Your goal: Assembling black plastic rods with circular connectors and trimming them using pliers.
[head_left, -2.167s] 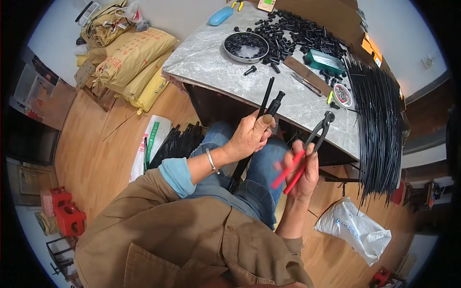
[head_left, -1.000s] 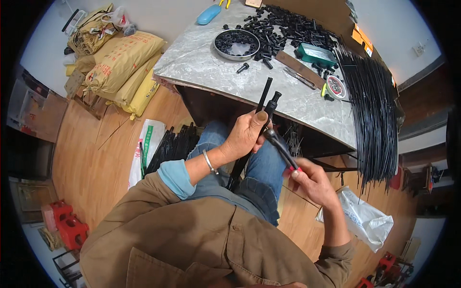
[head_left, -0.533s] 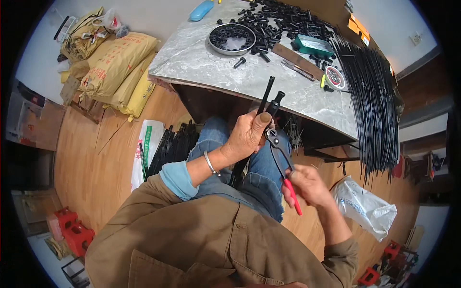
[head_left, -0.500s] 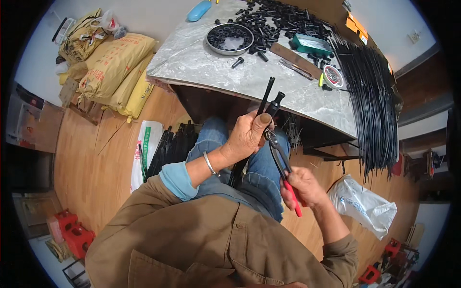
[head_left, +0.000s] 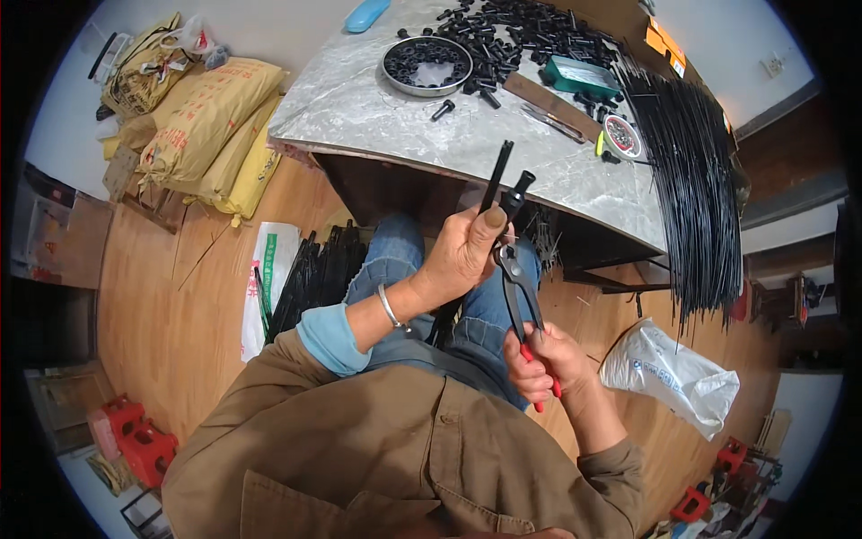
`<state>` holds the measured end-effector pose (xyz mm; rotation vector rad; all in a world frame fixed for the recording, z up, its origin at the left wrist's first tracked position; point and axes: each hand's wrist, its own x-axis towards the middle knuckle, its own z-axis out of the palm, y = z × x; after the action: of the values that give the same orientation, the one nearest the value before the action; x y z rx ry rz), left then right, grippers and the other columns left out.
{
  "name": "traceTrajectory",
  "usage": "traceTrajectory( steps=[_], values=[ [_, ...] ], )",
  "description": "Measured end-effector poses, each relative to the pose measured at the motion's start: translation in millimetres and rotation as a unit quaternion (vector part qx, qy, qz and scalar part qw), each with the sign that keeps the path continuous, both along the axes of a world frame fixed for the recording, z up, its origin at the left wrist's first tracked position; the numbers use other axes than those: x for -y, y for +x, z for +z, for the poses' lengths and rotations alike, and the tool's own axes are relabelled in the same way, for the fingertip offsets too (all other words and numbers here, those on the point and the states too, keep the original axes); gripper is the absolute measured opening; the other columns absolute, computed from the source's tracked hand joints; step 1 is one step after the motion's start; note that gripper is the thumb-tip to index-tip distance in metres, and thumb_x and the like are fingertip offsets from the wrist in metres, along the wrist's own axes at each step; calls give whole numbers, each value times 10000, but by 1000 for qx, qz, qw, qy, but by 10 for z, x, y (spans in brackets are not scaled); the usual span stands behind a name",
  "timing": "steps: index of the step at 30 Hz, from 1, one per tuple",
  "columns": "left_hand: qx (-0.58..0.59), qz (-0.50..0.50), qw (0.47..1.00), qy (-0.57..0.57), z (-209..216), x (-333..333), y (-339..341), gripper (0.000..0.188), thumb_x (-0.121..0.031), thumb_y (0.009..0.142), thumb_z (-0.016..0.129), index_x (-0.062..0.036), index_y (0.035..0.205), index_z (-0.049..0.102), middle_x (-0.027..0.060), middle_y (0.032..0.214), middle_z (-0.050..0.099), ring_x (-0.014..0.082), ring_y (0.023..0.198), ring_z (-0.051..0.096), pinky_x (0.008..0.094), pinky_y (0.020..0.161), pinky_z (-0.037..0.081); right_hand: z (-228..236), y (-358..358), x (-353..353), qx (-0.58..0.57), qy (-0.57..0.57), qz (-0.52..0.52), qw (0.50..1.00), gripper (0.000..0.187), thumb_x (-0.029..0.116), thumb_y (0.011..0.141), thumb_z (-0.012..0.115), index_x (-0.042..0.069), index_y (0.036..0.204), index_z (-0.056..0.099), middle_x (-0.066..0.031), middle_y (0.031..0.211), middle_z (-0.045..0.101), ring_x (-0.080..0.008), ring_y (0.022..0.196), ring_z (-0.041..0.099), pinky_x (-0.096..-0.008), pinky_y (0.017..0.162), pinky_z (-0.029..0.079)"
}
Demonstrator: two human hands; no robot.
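Observation:
My left hand (head_left: 462, 247), with a bracelet at the wrist, is closed around a slim black rod (head_left: 499, 175) and a thicker black tubular piece with a flanged end (head_left: 518, 193). Both tips stick up past the thumb, in front of the table edge. In my right hand (head_left: 549, 361) is a pair of pincers (head_left: 519, 292) with red handles; my fingers wrap around the grips. The pincers' jaws meet the work just below my left fingers. What lies between the jaws is too small to make out.
On the grey marbled table (head_left: 359, 112) lie many black bolt-shaped pieces (head_left: 530, 36), a round metal tray (head_left: 426, 90), a green box (head_left: 582, 79) and a small bowl (head_left: 621, 136). Long black strands (head_left: 696, 198) hang over its right edge. Sacks (head_left: 211, 121) are stacked left; a white bag (head_left: 669, 377) lies right.
The pincers' handles have spread apart, and my right hand has shifted slightly left with its fingers around both grips. My left hand keeps its hold on the black pieces.

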<state>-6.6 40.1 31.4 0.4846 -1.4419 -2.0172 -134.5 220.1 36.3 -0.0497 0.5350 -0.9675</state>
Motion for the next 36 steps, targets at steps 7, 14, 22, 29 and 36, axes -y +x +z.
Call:
traceTrajectory(
  steps=[7, 14, 22, 29, 36],
  values=[
    [-11, -21, 999, 29, -23, -9, 4, 556, -590, 911, 453, -52, 802, 540, -53, 566, 439, 20, 432, 383, 193, 393, 274, 552, -178, 162, -361, -72, 69, 927, 416, 311, 972, 495, -43, 1190, 499, -62, 717, 562, -170, 579, 601, -297, 523, 509],
    [-8, 2, 1000, -13, -17, -17, -76, 583, -603, 914, 433, -49, 779, 554, -48, 562, 458, 25, 436, 389, 205, 389, 281, 141, 360, 109, -347, -35, -9, 937, 315, 344, 978, 485, 68, 841, 420, 14, 613, 334, -93, 478, 332, -266, 421, 342],
    [3, -46, 999, 4, -37, 37, -68, 665, -670, 885, 380, -26, 837, 541, -2, 539, 463, 48, 390, 397, 209, 351, 297, 631, -84, 158, -289, 35, 81, 953, 345, 358, 949, 529, 16, 932, 484, -34, 612, 432, -108, 461, 375, -274, 420, 342],
    [9, -32, 999, 2, 27, -34, -124, 598, -618, 905, 434, -38, 795, 530, -38, 518, 397, 36, 415, 376, 209, 381, 269, 954, -277, 293, -879, -177, 247, 367, 220, 153, 866, 605, 26, 999, 484, -194, 669, 593, -385, 662, 606, -451, 569, 460],
    [-2, -33, 999, 25, -44, 35, -130, 603, -635, 881, 449, -39, 816, 510, -38, 513, 376, 34, 410, 352, 203, 377, 268, 854, -153, 214, -911, -144, 68, 381, 319, 97, 800, 669, 38, 1005, 432, -212, 820, 611, -435, 762, 600, -477, 628, 464]
  ],
)
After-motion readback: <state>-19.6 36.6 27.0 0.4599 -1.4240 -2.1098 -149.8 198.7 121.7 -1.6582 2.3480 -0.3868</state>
